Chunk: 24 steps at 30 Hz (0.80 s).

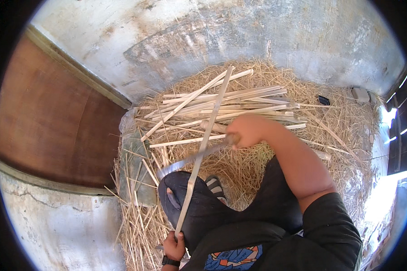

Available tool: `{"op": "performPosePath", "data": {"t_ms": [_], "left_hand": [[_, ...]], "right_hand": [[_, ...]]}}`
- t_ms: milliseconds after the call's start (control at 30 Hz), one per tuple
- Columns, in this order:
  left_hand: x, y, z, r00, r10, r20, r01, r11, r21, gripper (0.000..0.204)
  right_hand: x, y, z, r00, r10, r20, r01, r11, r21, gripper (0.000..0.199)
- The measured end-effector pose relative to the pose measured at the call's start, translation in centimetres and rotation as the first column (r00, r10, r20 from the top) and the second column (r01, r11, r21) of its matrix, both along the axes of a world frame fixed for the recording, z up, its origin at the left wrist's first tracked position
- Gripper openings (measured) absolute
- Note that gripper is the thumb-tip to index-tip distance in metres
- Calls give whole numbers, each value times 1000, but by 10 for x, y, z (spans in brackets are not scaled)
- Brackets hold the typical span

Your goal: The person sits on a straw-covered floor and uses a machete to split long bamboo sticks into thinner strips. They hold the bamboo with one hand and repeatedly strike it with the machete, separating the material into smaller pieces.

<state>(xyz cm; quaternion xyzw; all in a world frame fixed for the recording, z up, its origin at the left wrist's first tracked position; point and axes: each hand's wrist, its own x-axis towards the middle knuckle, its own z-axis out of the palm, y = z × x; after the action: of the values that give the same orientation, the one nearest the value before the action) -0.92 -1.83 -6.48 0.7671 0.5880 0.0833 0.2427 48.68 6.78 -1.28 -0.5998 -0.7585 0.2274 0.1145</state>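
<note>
My left hand (173, 246) grips the near end of a long pale bamboo strip (206, 135) that runs away from me across my raised knee (181, 189). My right hand (246, 130) is closed on the handle of a long curved knife (190, 159). The blade lies across the strip near its middle and points left, down toward my knee. Beyond the hands, a pile of split bamboo strips (230, 101) lies on the straw.
Straw and shavings (330, 135) cover the floor around me. A grey stone slab (135, 167) lies to the left by a wooden door (54, 117). A plastered wall (239, 36) stands behind. A small dark object (324, 100) and a pale block (361, 94) sit at far right.
</note>
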Motion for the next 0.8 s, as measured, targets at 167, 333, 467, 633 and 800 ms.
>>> {"op": "performPosePath", "data": {"t_ms": [167,333,467,633,800], "left_hand": [[-3,5,-1,993,-78,-88,80,997,20,50],[-8,12,0,996,-93,4,92,992,-86,53],[-10,13,1,996,-92,-21,91,995,-48,54],[-8,15,-5,996,-88,-17,89,996,23,56],[-7,18,-5,994,-109,4,109,994,18,55]], "right_hand": [[42,12,-15,898,-402,-178,393,916,-82,40],[-5,4,-8,992,-69,-107,67,998,-21,41],[-28,8,4,994,82,74,-74,992,-99,43],[46,17,-22,831,-446,-332,418,895,-155,49],[32,13,-16,886,-392,-249,370,920,-130,45]]}}
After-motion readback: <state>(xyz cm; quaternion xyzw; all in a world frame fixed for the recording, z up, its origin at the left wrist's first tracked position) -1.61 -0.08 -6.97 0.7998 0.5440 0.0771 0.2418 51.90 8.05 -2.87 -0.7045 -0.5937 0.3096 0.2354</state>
